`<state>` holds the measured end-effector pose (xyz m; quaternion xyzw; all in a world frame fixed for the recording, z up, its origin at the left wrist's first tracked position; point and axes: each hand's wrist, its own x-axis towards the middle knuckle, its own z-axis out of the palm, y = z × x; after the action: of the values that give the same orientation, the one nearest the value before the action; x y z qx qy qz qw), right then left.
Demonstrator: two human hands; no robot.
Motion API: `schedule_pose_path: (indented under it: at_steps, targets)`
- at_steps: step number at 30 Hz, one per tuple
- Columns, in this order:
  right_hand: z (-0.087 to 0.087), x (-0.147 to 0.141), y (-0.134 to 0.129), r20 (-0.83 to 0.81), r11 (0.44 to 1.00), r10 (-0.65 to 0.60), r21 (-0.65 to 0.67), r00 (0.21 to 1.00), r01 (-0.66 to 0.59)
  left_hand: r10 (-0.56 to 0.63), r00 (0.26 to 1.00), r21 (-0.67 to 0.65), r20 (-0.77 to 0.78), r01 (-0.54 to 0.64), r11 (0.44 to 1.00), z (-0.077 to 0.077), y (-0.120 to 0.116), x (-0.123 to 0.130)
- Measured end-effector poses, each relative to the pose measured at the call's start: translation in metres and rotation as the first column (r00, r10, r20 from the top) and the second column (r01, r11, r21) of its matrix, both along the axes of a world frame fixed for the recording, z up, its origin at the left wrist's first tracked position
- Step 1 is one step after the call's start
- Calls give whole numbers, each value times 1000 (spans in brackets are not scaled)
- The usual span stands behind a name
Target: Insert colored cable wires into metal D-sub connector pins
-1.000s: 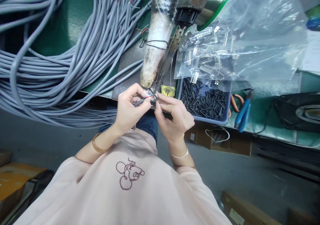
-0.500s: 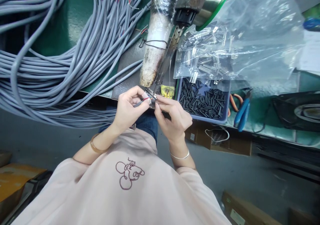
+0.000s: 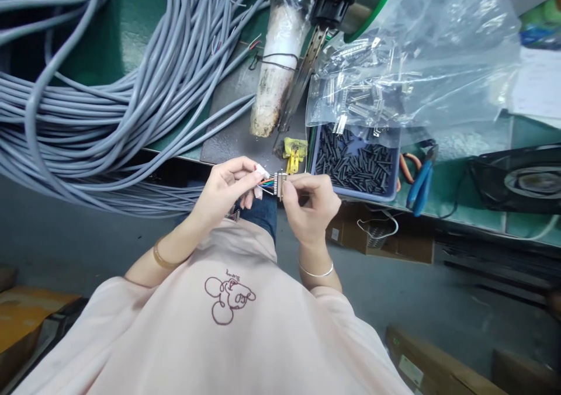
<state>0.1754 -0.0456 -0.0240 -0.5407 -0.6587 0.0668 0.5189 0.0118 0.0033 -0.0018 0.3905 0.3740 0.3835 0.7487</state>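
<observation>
Between my hands is a multi-pin metal connector [image 3: 280, 186], with several coloured wires [image 3: 265, 183] running from its pin side. My right hand [image 3: 311, 205] pinches the connector's body between thumb and fingers. My left hand [image 3: 230, 187] is closed on the cable end beside those wires; white wrapping shows at its fingertips, and the grey cable is mostly hidden by the palm. Just beyond the connector, a yellow clip-like holder [image 3: 294, 154] stands on the dark plate [image 3: 232, 129]. A soldering iron [image 3: 302, 76] slants above the plate, next to a white, scorched sleeve [image 3: 274, 85].
Grey cables [image 3: 144, 108] cover the left of the bench. To the right stand a blue bin [image 3: 390, 176] of short black tubes, a clear bag [image 3: 456, 62] of metal connectors, and blue-handled cutters [image 3: 421, 187]. A solder reel [image 3: 372, 3] hangs at the top.
The connector has come away from below the iron tip toward me and turned, so its wires and pins show. My right hand now grips its body. The view has shifted slightly.
</observation>
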Motion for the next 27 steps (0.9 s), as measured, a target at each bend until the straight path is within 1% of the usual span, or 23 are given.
schedule_pose_path:
  at_steps: [2, 4, 6, 8, 12, 15, 19, 22, 27]
  targets:
    - [5, -4, -1, -147, 994, -15, -105, 989, -1, 42, 999, 24, -3, -42, 999, -1, -4, 1]
    - [9, -6, -1, -267, 983, -22, -179, 964, -27, 71, 997, 49, 6, -72, 996, -2, -7, 1]
    - [13, -7, -1, -350, 974, -20, -219, 936, -61, 80, 996, 54, 25, -82, 995, -1, -8, 0]
    - [15, -7, 0, -399, 965, -19, -246, 917, -87, 75, 996, 39, 45, -77, 996, 0, -9, -1]
    - [16, -9, -2, -431, 964, -36, -254, 902, -83, 50, 995, 6, 85, -50, 999, 2, -9, -3]
    - [15, -10, -3, -414, 971, -44, -231, 909, -59, 45, 993, -4, 110, -44, 999, 2, -9, -3]
    - [14, -10, -4, -385, 971, -52, -235, 921, -43, 43, 990, -7, 135, -43, 999, 1, -9, -5]
    - [14, -10, -4, -401, 969, -48, -239, 915, -54, 33, 989, 9, 141, -35, 999, -1, -10, -6]
    - [16, -9, -4, -463, 952, -36, -285, 885, -110, 23, 993, 78, 117, -32, 996, -8, -11, -6]
